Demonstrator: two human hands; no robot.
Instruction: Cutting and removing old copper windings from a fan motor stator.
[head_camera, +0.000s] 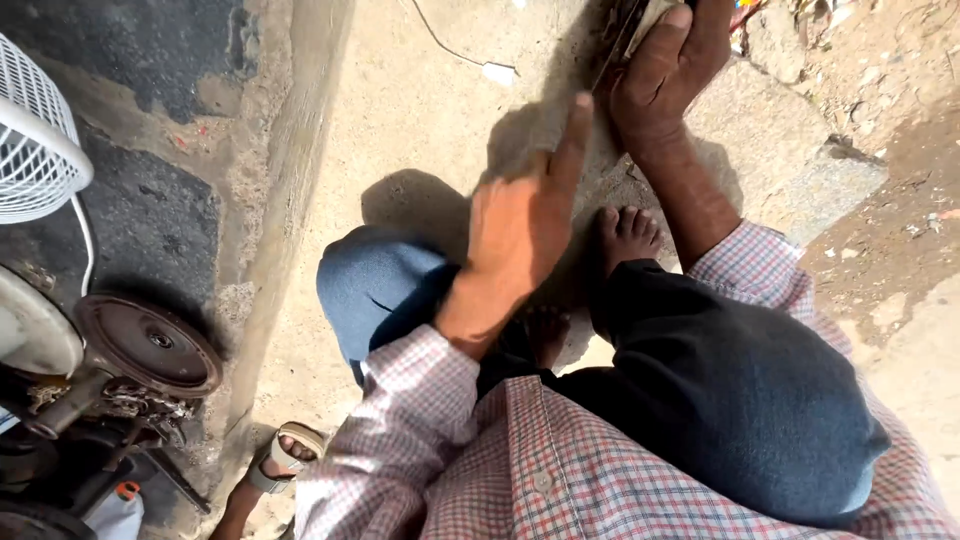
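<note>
Fingers of right hand (668, 70) wrap a flat pale object (648, 18) (partly cropped); left hand (520, 225) points.

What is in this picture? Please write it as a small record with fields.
place: bare concrete ground, outdoors, strong sun
left hand: open, forefinger pointing ahead, holds nothing
right hand: closed on a flat object at the top edge; its kind cannot be told
posture: person sits, knees bent, bare foot on the ground
clothing: checked shirt, dark trousers
nearby: white fan guard, round metal disc, a sandalled foot
</note>
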